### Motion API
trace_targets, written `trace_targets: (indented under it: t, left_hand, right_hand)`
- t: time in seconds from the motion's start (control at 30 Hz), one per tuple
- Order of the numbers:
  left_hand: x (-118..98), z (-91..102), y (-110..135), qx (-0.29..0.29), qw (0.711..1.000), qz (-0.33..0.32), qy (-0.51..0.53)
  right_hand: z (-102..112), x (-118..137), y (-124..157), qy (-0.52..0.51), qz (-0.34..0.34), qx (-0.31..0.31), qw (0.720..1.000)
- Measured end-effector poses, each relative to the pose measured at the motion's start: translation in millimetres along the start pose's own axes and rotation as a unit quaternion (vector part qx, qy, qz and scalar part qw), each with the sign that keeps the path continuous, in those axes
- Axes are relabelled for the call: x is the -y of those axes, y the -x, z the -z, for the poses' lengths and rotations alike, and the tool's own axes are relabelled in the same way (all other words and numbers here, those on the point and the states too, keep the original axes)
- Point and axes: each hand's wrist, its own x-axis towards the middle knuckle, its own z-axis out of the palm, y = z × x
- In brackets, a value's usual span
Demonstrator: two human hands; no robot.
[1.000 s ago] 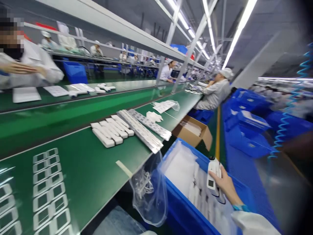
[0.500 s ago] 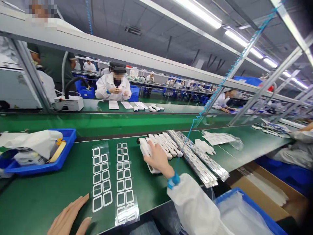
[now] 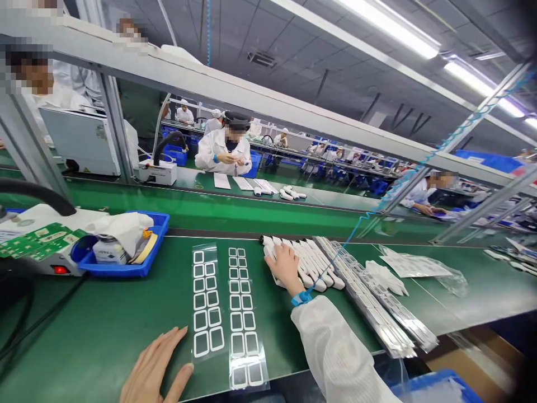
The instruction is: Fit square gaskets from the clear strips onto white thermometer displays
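Note:
My right hand (image 3: 287, 270), a blue band on its wrist, grips the leftmost white handheld device (image 3: 269, 251), its thumb and fingers around the body. That device has a dark end and lies against a row of several like it (image 3: 312, 263). My left hand (image 3: 157, 361) rests near the front edge with its fingers out and nothing in them. Just right of it lies a clear sheet of white rounded frame stickers (image 3: 201, 319). A second sticker sheet (image 3: 243, 319) lies alongside, between the first sheet and my right hand.
Long stacks of sticker strips (image 3: 369, 302) lie right of the devices, then a white glove (image 3: 386, 278) and a plastic bag (image 3: 423, 266). At left stand a blue tray (image 3: 121, 270) and green circuit boards (image 3: 42, 240). A coiled blue cord (image 3: 361, 221) hangs across. A co-worker (image 3: 226, 148) sits opposite.
My right hand has brought the device up against the row; it stood out towards me at the row's left end before. My left hand stays flat by the sheets. The view has shifted left.

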Motion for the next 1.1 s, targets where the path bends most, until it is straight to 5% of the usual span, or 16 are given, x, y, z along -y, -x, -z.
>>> trace_targets:
  t: [0.33,0.47,0.53,0.6,0.67,0.77,0.83,0.9,1.0,1.1]
  left_hand:
    - [-19.9,12.6,-4.8,0.001,0.999,0.020,0.051]
    - [-23.9,15.9,-4.9,0.007,0.991,0.066,0.120]
    - [-24.4,18.8,-6.0,0.005,0.982,0.087,0.169]
    - [-28.8,23.3,-10.0,-0.012,0.969,0.099,0.227]
    - [-40.9,27.2,-18.4,-0.027,0.952,0.101,0.289]
    - [-72.2,25.8,-39.8,0.011,0.907,0.115,0.404]
    - [-93.9,18.7,-58.8,0.039,0.840,0.139,0.522]
    - [-107.3,10.3,-79.5,0.000,0.754,0.178,0.632]
    - [-101.9,4.3,-110.4,-0.086,0.699,0.251,0.664]
    - [-70.8,9.4,-140.1,-0.118,0.728,0.276,0.616]
  right_hand:
    - [17.4,37.9,-1.1,-0.050,0.088,0.055,0.993]
    - [43.2,28.2,1.2,-0.121,0.081,0.056,0.988]
    - [61.5,18.1,6.6,-0.245,0.067,0.031,0.967]
    - [78.8,12.8,17.1,-0.442,0.024,0.006,0.896]
    - [91.1,18.1,33.5,-0.619,-0.024,0.004,0.785]
    - [93.2,48.5,66.5,-0.743,-0.035,0.065,0.665]
    - [82.2,77.5,89.8,-0.779,-0.018,0.120,0.615]
    - [64.7,104.2,108.0,-0.792,0.003,0.171,0.586]
    - [38.6,125.7,112.6,-0.774,0.058,0.219,0.592]
    - [25.4,124.4,84.6,-0.707,0.128,0.206,0.665]
